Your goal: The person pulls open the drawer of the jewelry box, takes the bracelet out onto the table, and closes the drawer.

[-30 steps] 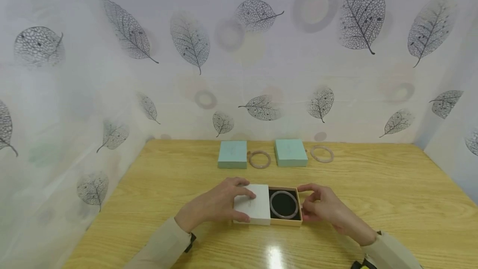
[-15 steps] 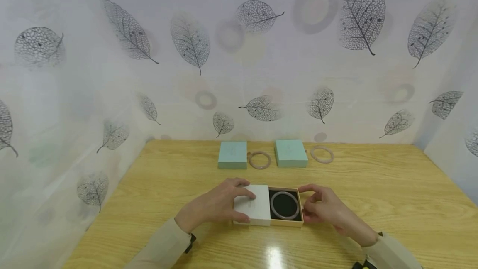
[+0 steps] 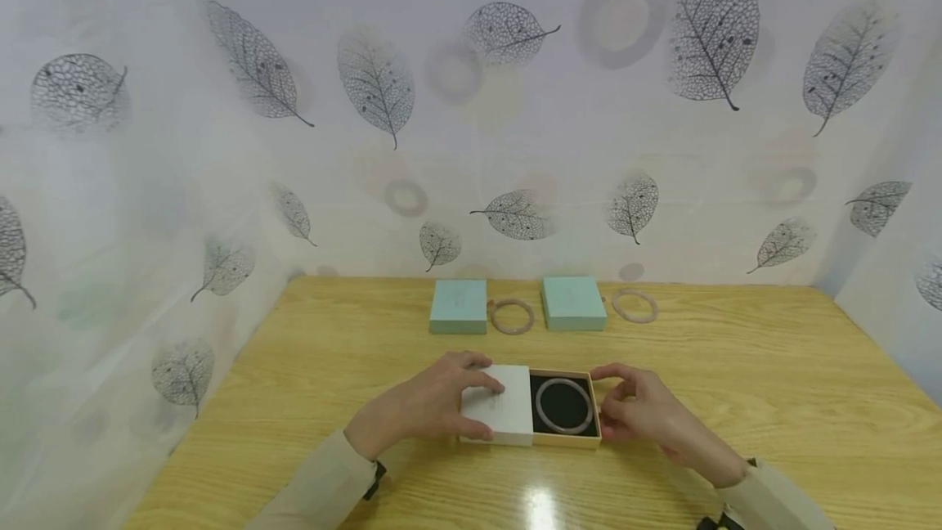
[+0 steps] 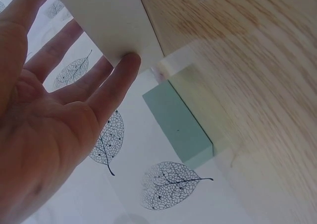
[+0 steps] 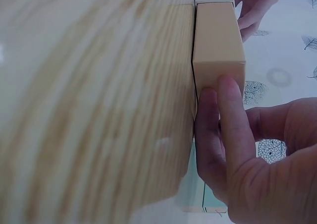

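A white box sleeve [image 3: 511,399] lies on the table, with a yellow-edged drawer [image 3: 567,441] sticking out of its right side. Inside the drawer, a pale mauve bangle [image 3: 540,407] rests on a black pad [image 3: 564,406]. My left hand [image 3: 423,399] grips the sleeve, thumb at the near edge and fingers over the top and far side. At the drawer's right end, my right hand [image 3: 651,415] pinches with bent fingers. The right wrist view shows its fingertips against the drawer's end face [image 5: 218,70]; whatever lies between them is hidden.
Behind the hands stand two teal boxes, one on the left [image 3: 459,307] and one on the right [image 3: 574,303]. Each has a bangle to its right, a left bangle [image 3: 513,331] and a right bangle [image 3: 636,319]. A leaf-print cloth [image 3: 471,145] rises beyond the wooden table [image 3: 346,334].
The drawer has slid slightly rightward out of the sleeve along with my right hand, carrying the bangle. My left hand and the sleeve have stayed in place.
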Action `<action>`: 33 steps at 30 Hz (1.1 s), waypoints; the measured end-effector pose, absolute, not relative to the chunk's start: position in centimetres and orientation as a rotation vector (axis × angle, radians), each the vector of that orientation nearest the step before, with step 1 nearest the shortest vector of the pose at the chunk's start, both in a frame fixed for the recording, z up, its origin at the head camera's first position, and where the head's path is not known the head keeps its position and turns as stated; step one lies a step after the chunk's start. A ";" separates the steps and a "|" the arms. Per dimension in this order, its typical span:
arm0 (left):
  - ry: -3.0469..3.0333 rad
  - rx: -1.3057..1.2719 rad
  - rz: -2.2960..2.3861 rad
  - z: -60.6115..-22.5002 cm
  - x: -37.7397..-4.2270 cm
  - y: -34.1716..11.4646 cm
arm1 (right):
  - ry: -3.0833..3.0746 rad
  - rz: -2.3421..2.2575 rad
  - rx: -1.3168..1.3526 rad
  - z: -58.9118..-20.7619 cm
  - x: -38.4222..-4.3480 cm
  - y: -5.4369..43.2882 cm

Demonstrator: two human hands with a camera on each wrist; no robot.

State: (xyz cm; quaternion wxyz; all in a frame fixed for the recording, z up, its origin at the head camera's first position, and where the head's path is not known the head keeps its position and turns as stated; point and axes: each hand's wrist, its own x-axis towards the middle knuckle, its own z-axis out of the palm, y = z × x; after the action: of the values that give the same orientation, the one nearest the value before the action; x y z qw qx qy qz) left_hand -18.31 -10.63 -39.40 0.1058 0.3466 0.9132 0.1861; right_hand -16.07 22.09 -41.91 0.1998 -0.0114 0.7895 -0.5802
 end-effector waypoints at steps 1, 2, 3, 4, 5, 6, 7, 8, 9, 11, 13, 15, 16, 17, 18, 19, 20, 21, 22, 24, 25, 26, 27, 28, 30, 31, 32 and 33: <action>2.691 1.020 0.548 -39.4 -18.3 -10.6 | 2.213 -1.619 -0.030 -41.9 -16.1 22.1; 2.691 1.023 0.553 -39.4 -18.3 -10.7 | 2.215 -1.617 -0.029 -41.9 -16.1 22.0; 2.692 1.027 0.557 -39.4 -18.3 -10.7 | 2.218 -1.615 -0.029 -41.9 -16.1 22.0; 2.691 1.030 0.558 -39.5 -18.3 -10.7 | 2.222 -1.616 -0.025 -42.0 -16.1 22.1; 2.691 1.036 0.561 -39.5 -18.3 -10.7 | 2.227 -1.615 -0.020 -42.0 -16.1 22.1; 2.690 1.035 0.559 -39.5 -18.3 -10.7 | 2.231 -1.613 -0.016 -42.0 -16.1 22.1; 2.690 1.032 0.557 -39.5 -18.3 -10.7 | 2.235 -1.613 -0.012 -42.0 -16.1 22.2; 2.689 1.031 0.558 -39.5 -18.3 -10.7 | 2.238 -1.612 -0.004 -42.0 -16.1 22.2; 2.690 1.028 0.555 -39.5 -18.3 -10.7 | 2.242 -1.610 0.004 -42.0 -16.1 22.3; 2.689 1.021 0.553 -39.5 -18.3 -10.7 | 2.248 -1.607 0.016 -42.0 -16.1 22.3; 2.687 1.012 0.557 -39.4 -18.3 -10.7 | 2.253 -1.603 0.023 -42.0 -16.1 22.4; 2.687 1.013 0.562 -39.4 -18.3 -10.7 | 2.261 -1.597 0.025 -42.0 -16.1 22.5; 2.686 1.013 0.563 -39.3 -18.3 -10.6 | 2.265 -1.596 0.025 -41.9 -16.1 22.5; 2.685 1.014 0.563 -39.3 -18.3 -10.6 | 2.269 -1.595 0.026 -41.9 -16.0 22.5; 2.685 1.017 0.562 -39.3 -18.3 -10.6 | 2.274 -1.593 0.027 -41.9 -16.0 22.5; 2.685 1.018 0.561 -39.3 -18.3 -10.6 | 2.280 -1.589 0.027 -41.9 -16.0 22.5; 2.685 1.018 0.558 -39.3 -18.3 -10.6 | 2.284 -1.587 0.028 -41.8 -16.0 22.4; 2.684 1.017 0.559 -39.3 -18.3 -10.6 | 2.289 -1.583 0.028 -41.8 -15.9 22.4; 2.682 1.016 0.559 -39.3 -18.3 -10.6 | 2.299 -1.580 0.025 -41.7 -15.9 22.4; 2.679 1.013 0.562 -39.3 -18.4 -10.7 | 2.324 -1.564 0.022 -41.5 -15.7 22.4; 2.678 1.009 0.563 -39.3 -18.4 -10.7 | 2.351 -1.549 0.020 -41.4 -15.7 22.3; 2.677 1.008 0.565 -39.3 -18.4 -10.7 | 2.382 -1.530 0.018 -41.3 -15.6 22.3; 2.676 1.008 0.567 -39.3 -18.4 -10.7 | 2.420 -1.506 0.013 -41.2 -15.5 22.3; 2.676 1.011 0.565 -39.3 -18.4 -10.7 | 2.465 -1.478 0.004 -41.1 -15.5 22.3; 2.676 1.014 0.567 -39.3 -18.4 -10.7 | 2.557 -1.409 -0.021 -40.8 -15.4 22.2; 2.677 1.014 0.566 -39.3 -18.4 -10.7 | 2.611 -1.368 -0.045 -40.7 -15.4 22.1; 2.677 1.014 0.567 -39.4 -18.4 -10.7 | 2.658 -1.331 -0.071 -40.6 -15.4 22.0; 2.677 1.015 0.567 -39.4 -18.4 -10.7 | 2.711 -1.289 -0.110 -40.6 -15.4 22.0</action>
State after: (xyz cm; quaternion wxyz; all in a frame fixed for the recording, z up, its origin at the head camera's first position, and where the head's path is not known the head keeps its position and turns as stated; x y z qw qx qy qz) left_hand -18.40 -10.69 -39.39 0.1113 0.3456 0.9116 0.1931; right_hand -15.41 21.96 -40.60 0.0686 -0.0366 0.9004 -0.4282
